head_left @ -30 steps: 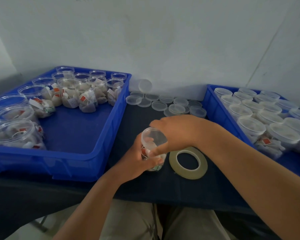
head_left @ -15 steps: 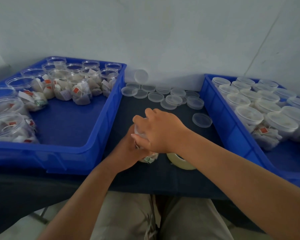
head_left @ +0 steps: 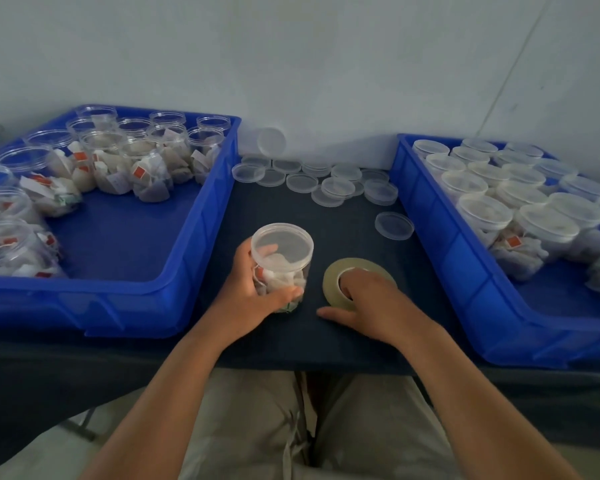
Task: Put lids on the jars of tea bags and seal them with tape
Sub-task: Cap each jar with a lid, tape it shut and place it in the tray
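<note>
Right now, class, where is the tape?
In the head view the tape lies on the table between the left tray and the right tray, just right of the jar the left hand holds; the right hand reaches into its hole.

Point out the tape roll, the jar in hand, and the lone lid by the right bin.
tape roll (head_left: 330,278): head view, left rim.
jar (head_left: 280,276): head view, clear side wall.
lone lid (head_left: 394,225): head view, its middle.

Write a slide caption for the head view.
Sealing step: left hand grips a lidded tea-bag jar; right hand hooks fingers into the tape roll.
</note>
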